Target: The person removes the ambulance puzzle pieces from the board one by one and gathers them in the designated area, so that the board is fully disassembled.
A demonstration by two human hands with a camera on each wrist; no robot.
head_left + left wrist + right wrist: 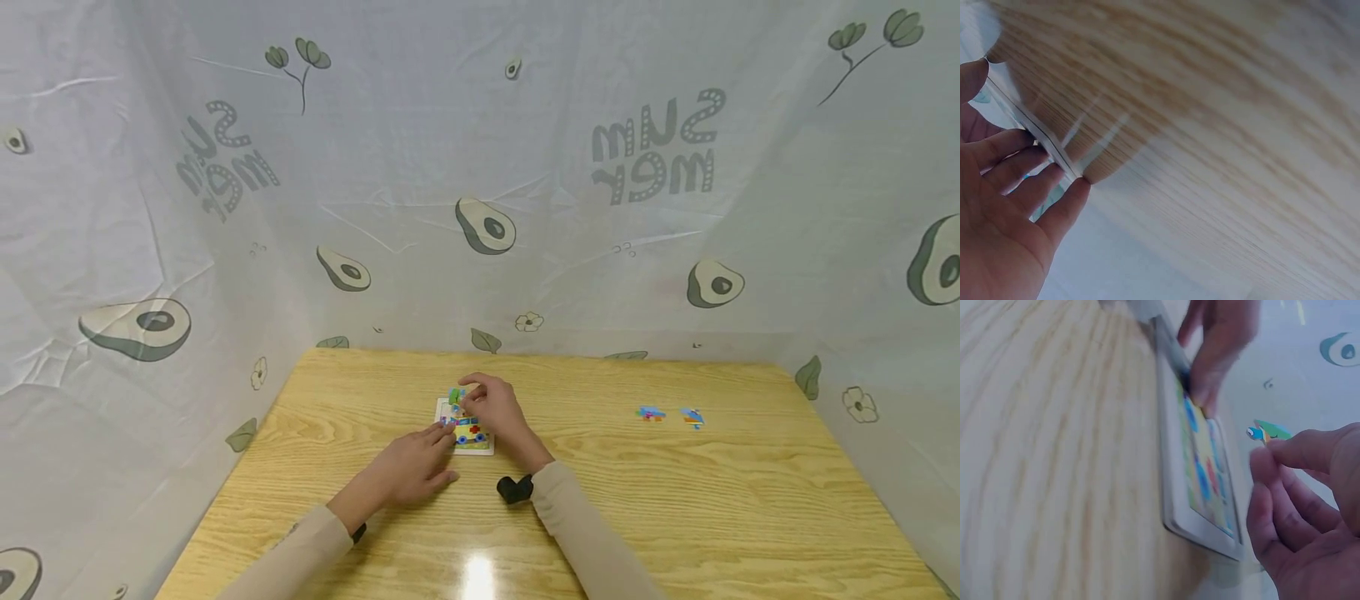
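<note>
A small jigsaw puzzle with a white frame (474, 452) lies on the table, showing a yellow ambulance picture (468, 429). My right hand (497, 407) is raised over its far part, thumb and forefinger pinching a green and blue puzzle piece (1269, 431). In the right wrist view this piece stands clear of the frame. My left hand (412, 465) lies at the puzzle's left side, its fairly straight fingers (1063, 209) resting on the board. Part of the picture is hidden under those fingertips.
Two loose puzzle pieces, one blue and pink (650, 412) and one blue and orange (693, 417), lie apart on the right of the wooden table (600, 517). A white curtain (420, 150) printed with avocados hangs around the back and sides.
</note>
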